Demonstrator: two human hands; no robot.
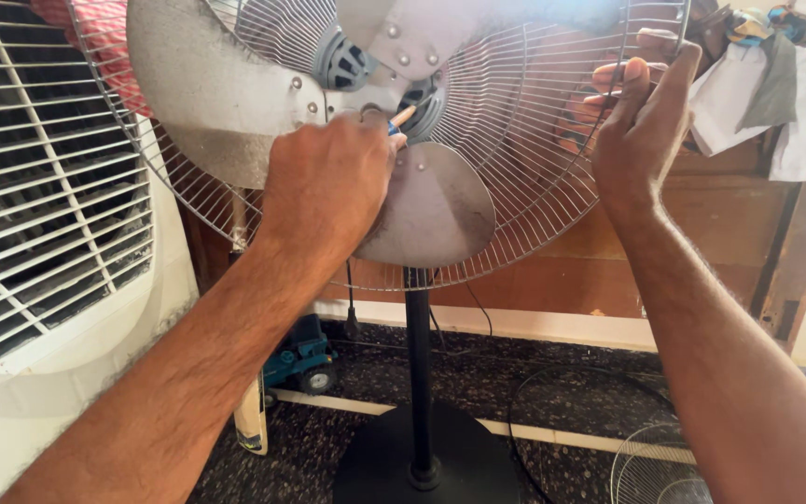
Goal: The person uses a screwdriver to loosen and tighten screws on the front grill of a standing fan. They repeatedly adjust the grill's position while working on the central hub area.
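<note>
Screwdriver [401,118] in left hand [328,182] at fan hub — right hand [641,121] gripping rear guard [552,187] rim (blades close).

A dusty grey pedestal fan [422,201], stripped of its front guard, is seen upright on a black pole, its metal blades exposed before the wire rear grille [534,187], while a small orange-tipped tool [401,118] is pressed to the hub.

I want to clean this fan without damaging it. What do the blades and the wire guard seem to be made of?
The blades look like sheet metal, probably aluminium: dull grey, riveted near the hub, coated with dust. The wire guard, gripped by the right hand, looks like plated steel wire: thin, shiny rods, slightly tarnished.
</note>
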